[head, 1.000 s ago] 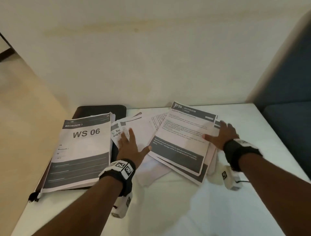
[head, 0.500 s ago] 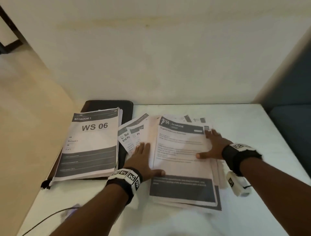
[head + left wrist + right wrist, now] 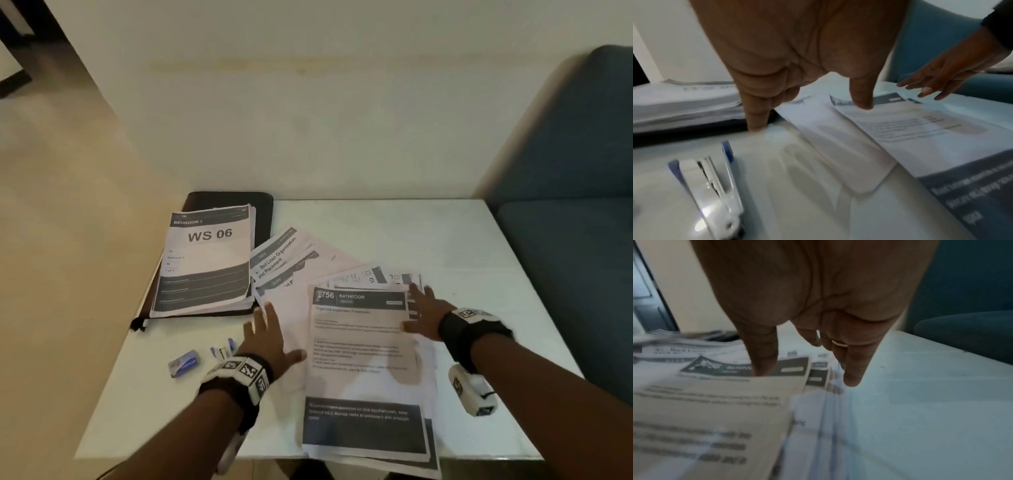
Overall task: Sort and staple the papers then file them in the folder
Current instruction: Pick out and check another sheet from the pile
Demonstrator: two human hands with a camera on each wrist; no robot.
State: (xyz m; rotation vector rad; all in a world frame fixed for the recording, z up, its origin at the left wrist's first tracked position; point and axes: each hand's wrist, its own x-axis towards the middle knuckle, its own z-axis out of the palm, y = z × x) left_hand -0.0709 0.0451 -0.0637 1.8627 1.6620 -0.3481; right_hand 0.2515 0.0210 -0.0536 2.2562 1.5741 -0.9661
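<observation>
A loose pile of printed papers point(image 3: 363, 346) topped by a "BATHROOM" sheet lies on the white table point(image 3: 445, 240), its near end hanging over the front edge. My left hand point(image 3: 270, 339) lies flat with straight fingers on the pile's left side. My right hand point(image 3: 423, 315) rests flat on its upper right corner, thumb on the top sheet point(image 3: 719, 402). A stack headed "WS 06" point(image 3: 205, 263) sits on a black folder point(image 3: 233, 202) at the back left. A blue and white stapler point(image 3: 222, 351) point(image 3: 713, 191) lies by my left wrist.
A small blue staple box point(image 3: 183, 364) lies left of the stapler. More sheets, one reading "Bed Linen Organization" point(image 3: 277, 257), fan out behind the pile. A blue seat point(image 3: 565, 240) borders the table's right side; a pale wall stands behind.
Both hands have slid the loose pile toward me, so its near end now overhangs the table's front edge. The stapler and staple box have come into view on the left.
</observation>
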